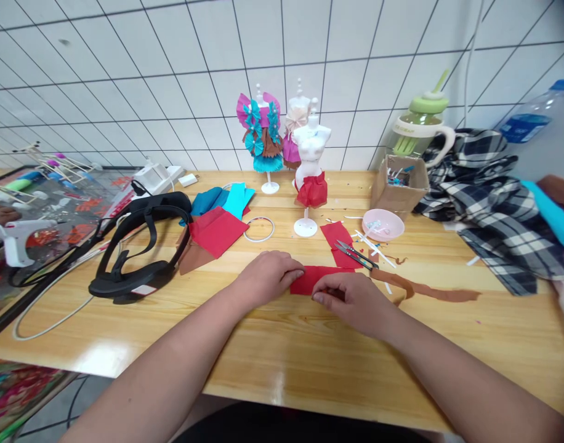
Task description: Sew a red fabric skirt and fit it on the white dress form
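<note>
A strip of red crepe paper (326,277) lies flat on the table in front of me. My left hand (268,277) rests at its left end, thumb and fingers closed on the paper's edge. At the near edge, my right hand (356,301) pinches the paper between thumb and curled fingers. Just beyond the strip is another red piece (332,237), with thread snips (356,253) lying partly over it. A white mini dress form (312,144) stands farther back, wearing a red ruffled paper skirt (312,189).
A black headset (143,271) and folded coloured paper (220,231) lie left. Two dressed forms stand behind. To the right are a pink dish (383,224), a cardboard box (397,187), a brown paper strip (439,290) and checked cloth (476,203). A white hoop (260,239) lies mid-table.
</note>
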The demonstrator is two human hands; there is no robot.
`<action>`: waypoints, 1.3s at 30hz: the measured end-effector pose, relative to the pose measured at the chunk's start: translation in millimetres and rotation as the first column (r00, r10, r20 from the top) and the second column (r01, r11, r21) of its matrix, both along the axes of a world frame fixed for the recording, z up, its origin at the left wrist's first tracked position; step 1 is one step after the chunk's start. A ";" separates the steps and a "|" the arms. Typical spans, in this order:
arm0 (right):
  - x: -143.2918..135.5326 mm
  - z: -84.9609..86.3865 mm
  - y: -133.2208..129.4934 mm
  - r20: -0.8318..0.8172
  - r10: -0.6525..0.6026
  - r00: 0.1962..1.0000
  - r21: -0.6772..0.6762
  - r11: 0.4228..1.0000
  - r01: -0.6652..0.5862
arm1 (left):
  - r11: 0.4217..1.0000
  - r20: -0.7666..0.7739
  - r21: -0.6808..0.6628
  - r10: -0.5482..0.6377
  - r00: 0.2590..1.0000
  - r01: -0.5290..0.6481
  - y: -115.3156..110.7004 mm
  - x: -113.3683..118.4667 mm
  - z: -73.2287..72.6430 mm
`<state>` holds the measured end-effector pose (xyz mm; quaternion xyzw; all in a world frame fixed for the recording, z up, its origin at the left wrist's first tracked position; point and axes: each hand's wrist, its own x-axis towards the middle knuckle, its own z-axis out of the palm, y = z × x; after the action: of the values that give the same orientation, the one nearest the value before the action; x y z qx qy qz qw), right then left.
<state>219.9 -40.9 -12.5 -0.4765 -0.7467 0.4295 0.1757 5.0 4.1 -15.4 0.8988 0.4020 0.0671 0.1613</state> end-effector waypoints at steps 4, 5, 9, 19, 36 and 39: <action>0.8 2.9 0.6 -0.118 -0.004 0.993 -0.120 0.993 -0.010 | 0.997 0.041 0.058 -0.062 0.997 0.059 5.6 -3.6 -4.0; 1.1 2.9 1.0 -0.166 -0.022 0.986 -0.155 0.988 -0.004 | 0.996 0.038 0.044 -0.074 0.997 0.072 5.6 -3.1 -5.4; -0.7 -2.3 3.2 -0.282 -0.049 0.958 -0.214 0.977 -0.013 | 0.999 0.072 -0.030 -0.022 0.997 0.024 1.5 2.8 -12.9; -4.5 -12.1 2.1 0.022 0.018 1.000 0.018 1.000 -0.019 | 0.982 0.105 -0.186 0.056 0.993 -0.036 0.6 -0.7 -9.3; -4.1 -13.8 8.4 -0.087 0.019 0.996 -0.103 0.994 -0.028 | 0.980 0.062 -0.198 0.003 0.998 0.010 2.4 -7.5 -2.8; -5.9 -12.5 6.0 -0.145 0.007 0.989 -0.134 0.991 -0.027 | 0.981 0.072 -0.194 0.001 0.997 0.013 2.9 -7.8 -4.5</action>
<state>214.1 -34.9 -25.0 -0.4487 -0.7053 0.5139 0.1927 -2.7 7.0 -19.9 0.8770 0.3977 0.0593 0.2631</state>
